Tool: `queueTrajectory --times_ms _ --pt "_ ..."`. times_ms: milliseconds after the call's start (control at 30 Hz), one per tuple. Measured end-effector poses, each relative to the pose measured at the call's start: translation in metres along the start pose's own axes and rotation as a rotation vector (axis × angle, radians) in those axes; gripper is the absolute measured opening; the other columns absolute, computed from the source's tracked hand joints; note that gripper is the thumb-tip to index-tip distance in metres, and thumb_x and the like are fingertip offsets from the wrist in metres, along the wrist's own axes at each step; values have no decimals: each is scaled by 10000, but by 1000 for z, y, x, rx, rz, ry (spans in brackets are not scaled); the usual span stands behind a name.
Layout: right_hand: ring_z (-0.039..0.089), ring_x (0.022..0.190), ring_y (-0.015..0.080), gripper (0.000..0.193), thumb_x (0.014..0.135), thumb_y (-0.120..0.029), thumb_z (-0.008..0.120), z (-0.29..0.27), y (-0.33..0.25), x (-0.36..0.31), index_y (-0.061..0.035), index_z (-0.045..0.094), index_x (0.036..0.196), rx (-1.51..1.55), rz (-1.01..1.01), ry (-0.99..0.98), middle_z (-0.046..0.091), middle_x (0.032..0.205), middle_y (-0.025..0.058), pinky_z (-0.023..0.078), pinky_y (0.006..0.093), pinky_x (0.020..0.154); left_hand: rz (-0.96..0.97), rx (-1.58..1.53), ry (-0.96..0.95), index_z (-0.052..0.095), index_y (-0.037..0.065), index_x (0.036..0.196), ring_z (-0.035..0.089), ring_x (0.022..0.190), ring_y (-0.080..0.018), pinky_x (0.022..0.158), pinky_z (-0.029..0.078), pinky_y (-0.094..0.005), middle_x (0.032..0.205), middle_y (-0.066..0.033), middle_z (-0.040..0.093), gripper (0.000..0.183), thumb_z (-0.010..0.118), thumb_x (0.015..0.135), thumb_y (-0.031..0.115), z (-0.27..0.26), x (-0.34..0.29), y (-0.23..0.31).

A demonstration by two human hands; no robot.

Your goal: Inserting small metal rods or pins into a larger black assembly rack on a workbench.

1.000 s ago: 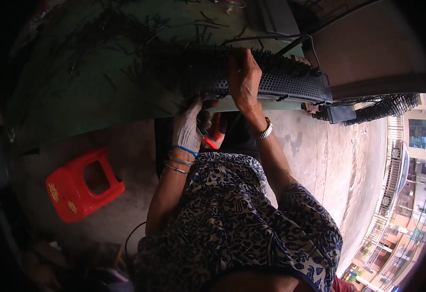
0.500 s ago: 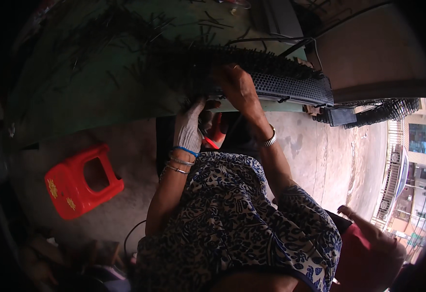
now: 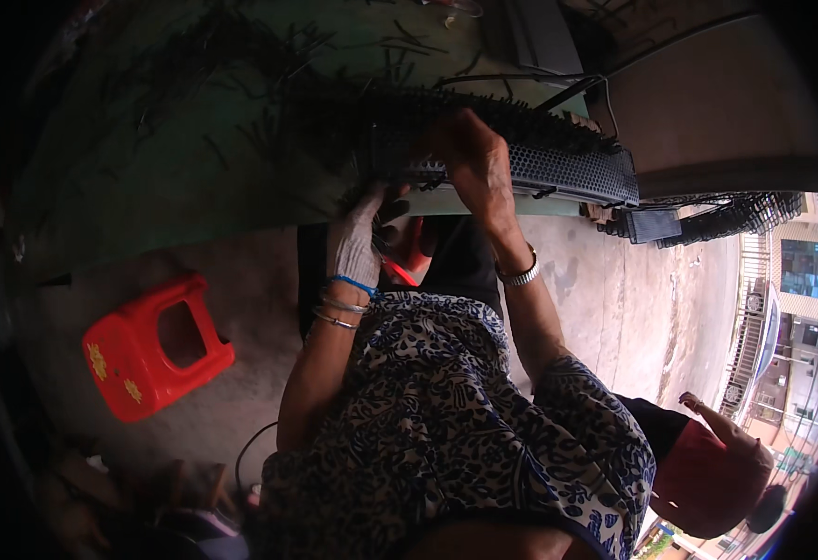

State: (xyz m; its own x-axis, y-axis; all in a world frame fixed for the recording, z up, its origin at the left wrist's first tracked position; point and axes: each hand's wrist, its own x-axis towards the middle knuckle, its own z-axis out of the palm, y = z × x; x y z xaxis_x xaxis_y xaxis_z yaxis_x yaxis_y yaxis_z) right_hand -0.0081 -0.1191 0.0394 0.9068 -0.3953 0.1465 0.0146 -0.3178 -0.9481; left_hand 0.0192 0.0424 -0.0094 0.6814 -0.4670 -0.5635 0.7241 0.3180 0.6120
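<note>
The gloved left hand (image 3: 359,231) and bare right hand (image 3: 482,170) are apart; I cannot tell their grip. Pulling hard could slide the perforated black strip (image 3: 572,170) off the worktop (image 3: 152,210).

black honeycomb-patterned strip (image 3: 572,174); green tabletop (image 3: 148,205); red stool (image 3: 152,359) with yellow motifs (image 3: 98,362); cream shirt (image 3: 456,392), dark-blue leafy pattern

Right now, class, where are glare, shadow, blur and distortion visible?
Head view: buildings at right look bright, pale; head view: green table in deep shadow; head view: right hand looks slightly blurred; head view: railing curves near the picture's edge.
</note>
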Motion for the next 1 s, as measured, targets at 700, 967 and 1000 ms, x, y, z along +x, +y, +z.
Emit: queueTrajectory --times_ms 700,967,1000 --pt "653 657 185 64 903 -22 589 -3 16 43 -20 611 964 -350 -312 93 650 756 98 502 283 619 -75 -164 -95 647 52 1065 593 645 -139 543 507 -274 795 -55 646 246 639 932 259 -13 8 -8" --pt "632 831 263 167 829 -108 689 3 31 42 -110 700 996 -666 -455 105 613 946 93 525 342 713 -65 -120 -49 668 51 1043 456 440 -76 382 358 -205 678 -10 580 276 629 942 304 -7 8 -9" --pt "628 827 273 172 825 -139 699 3 31 41 -126 709 997 -697 -477 139 609 956 89 526 349 719 -64 -117 -49 668 51 1043 456 440 -76 382 358 -205 678 -10 580 276 629 942 304 -7 8 -9"
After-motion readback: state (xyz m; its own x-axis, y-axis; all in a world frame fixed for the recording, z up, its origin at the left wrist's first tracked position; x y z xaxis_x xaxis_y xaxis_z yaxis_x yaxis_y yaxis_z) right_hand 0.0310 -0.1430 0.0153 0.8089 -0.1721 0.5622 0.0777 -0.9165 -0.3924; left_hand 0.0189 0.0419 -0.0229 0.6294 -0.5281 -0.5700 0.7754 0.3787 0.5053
